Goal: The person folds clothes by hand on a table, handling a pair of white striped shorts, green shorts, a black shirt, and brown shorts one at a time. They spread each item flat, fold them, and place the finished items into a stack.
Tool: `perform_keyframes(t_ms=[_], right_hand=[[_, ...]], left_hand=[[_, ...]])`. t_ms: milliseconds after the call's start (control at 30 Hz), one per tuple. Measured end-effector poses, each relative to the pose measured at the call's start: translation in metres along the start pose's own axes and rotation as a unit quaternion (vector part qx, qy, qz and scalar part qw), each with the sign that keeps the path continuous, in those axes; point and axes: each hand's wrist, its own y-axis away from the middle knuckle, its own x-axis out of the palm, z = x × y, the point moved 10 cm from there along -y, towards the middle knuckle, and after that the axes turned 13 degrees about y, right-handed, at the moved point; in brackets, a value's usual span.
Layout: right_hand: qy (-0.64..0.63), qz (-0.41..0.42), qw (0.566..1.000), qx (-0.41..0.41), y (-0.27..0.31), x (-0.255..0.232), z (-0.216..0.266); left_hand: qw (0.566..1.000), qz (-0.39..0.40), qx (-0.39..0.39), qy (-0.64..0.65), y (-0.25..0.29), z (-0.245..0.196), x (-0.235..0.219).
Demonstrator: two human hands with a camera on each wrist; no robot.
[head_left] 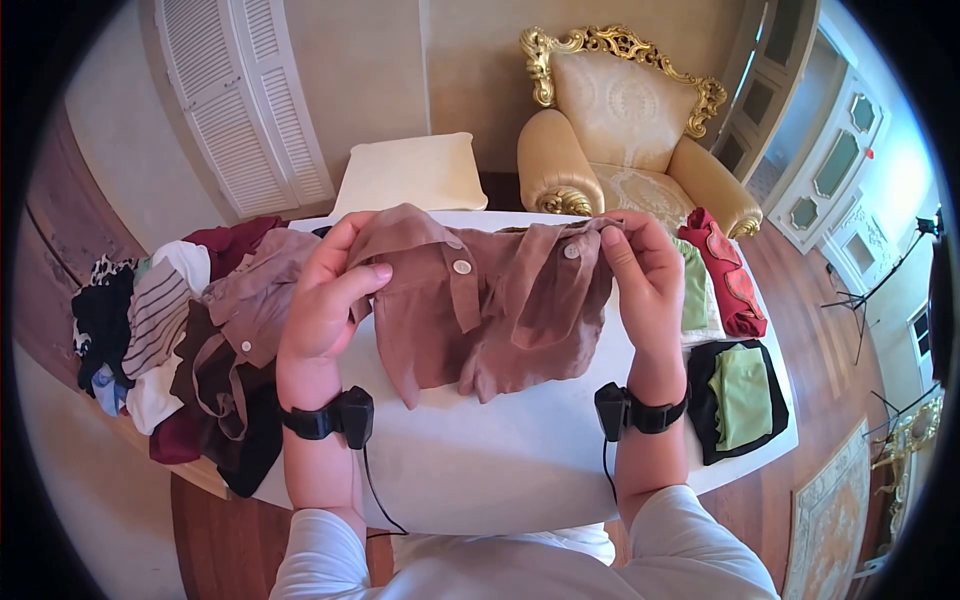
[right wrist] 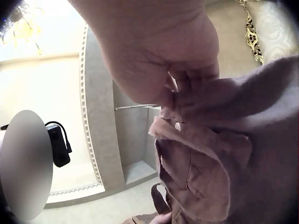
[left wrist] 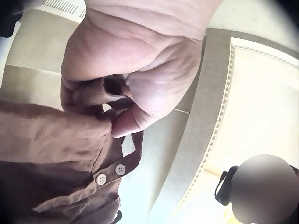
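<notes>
Brown shorts [head_left: 540,310] with buttoned straps hang spread between both hands above the white table [head_left: 440,460]. My left hand [head_left: 325,290] pinches the waist at the left corner, thumb in front and fingers behind. At the opposite corner my right hand [head_left: 645,275] grips the waist between thumb and fingers. A light button [head_left: 461,267] shows near the left side. In the left wrist view, the left hand [left wrist: 135,70] holds the shorts' top edge [left wrist: 51,135] beside a two-button strap. A looped strap [right wrist: 205,168] dangles below the right hand [right wrist: 163,56] in the right wrist view.
Mixed clothes [head_left: 160,310] lie heaped on the table's left side. Along the right edge are a folded red garment [head_left: 725,275] and a green piece [head_left: 742,395] on black cloth. Beyond the table stand a cream stool [head_left: 415,170] and a gold armchair [head_left: 625,120].
</notes>
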Motion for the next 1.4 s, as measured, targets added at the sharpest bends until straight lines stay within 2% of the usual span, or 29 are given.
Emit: perform_keyframes(t_ms=[300,767,900,967,1100,1233,1367,1400], right_hand=[[0.015,-0.018,1.000,0.007,-0.001,-0.005,-0.005],[0.048,-0.007,0.999,0.008,0.000,-0.008,-0.002],[-0.055,0.052,0.994,0.079,0.005,-0.007,0.001],[-0.155,0.088,0.977,0.118,0.009,-0.005,0.006],[-0.183,0.171,0.960,0.125,0.015,-0.007,0.011],[-0.124,0.135,0.972,0.147,0.007,-0.008,-0.012],[-0.064,0.048,0.992,0.102,-0.002,-0.011,-0.018],[-0.080,0.050,0.992,0.089,-0.002,-0.012,-0.015]], left_hand=[[0.997,-0.050,-0.014,-0.049,-0.002,0.000,-0.013],[0.996,-0.031,0.031,-0.075,-0.003,-0.003,-0.011],[0.985,-0.053,0.040,-0.160,0.002,-0.011,-0.016],[0.989,-0.020,0.021,-0.144,0.014,-0.016,0.000],[0.989,0.020,0.011,-0.143,0.026,-0.023,0.012],[0.991,-0.039,0.002,-0.129,0.018,-0.015,0.010],[0.987,-0.051,0.032,-0.150,0.002,-0.007,-0.006],[0.985,-0.052,0.050,-0.155,0.000,-0.008,-0.006]])
